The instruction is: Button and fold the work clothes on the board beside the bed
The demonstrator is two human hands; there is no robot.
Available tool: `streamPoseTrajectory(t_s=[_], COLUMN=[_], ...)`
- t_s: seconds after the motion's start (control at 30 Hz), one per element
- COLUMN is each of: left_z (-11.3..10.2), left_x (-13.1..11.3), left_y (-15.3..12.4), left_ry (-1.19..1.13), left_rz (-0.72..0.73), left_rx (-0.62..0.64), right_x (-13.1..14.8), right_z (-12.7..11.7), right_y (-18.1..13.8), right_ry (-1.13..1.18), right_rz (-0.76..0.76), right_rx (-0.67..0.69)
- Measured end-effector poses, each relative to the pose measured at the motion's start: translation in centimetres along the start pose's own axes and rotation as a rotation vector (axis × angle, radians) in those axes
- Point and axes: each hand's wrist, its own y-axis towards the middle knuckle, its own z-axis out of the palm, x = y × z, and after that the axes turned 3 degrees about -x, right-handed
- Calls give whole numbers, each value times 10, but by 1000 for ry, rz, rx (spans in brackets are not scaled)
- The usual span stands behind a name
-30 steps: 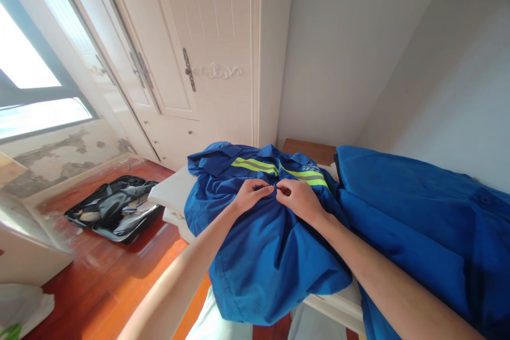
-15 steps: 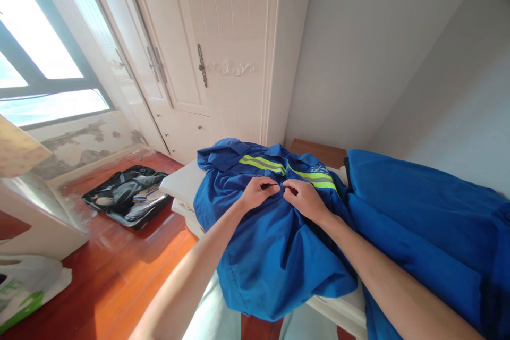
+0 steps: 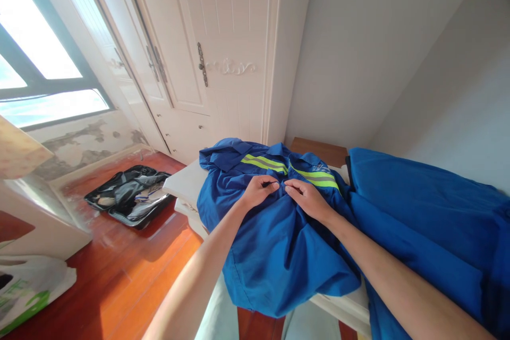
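Observation:
A blue work jacket with yellow-and-grey reflective stripes across its chest lies spread over a white bench-like surface. Its lower part drapes over the near edge toward my legs. At the middle of the front, just below the stripes, my left hand pinches the cloth between thumb and fingers. My right hand is closed on the other side of the front opening, its fingertips close to the left ones. Whatever small fastening lies between the fingertips is too small to make out.
More blue fabric is piled at the right. An opened black suitcase with clothes lies on the red wooden floor at left. A white wardrobe stands behind; a plastic bag sits lower left.
Both hands stay at the jacket's front, with the right fingers shifting slightly and straightening a little. The whole view has moved slightly.

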Motion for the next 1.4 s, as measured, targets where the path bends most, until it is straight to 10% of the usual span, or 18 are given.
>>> streamPoseTrajectory(t_s=[0.83,1.4], left_z=[0,4], left_x=[-1,-5], left_y=[0,-3], left_ry=[-41,19], left_rz=[-56,62], left_rx=[96,-94], right_x=[11,6], right_z=[3,5], right_y=[-2,-4], right_ry=[-106,63], right_rz=[-17,-6], right_rx=[-94,-96])
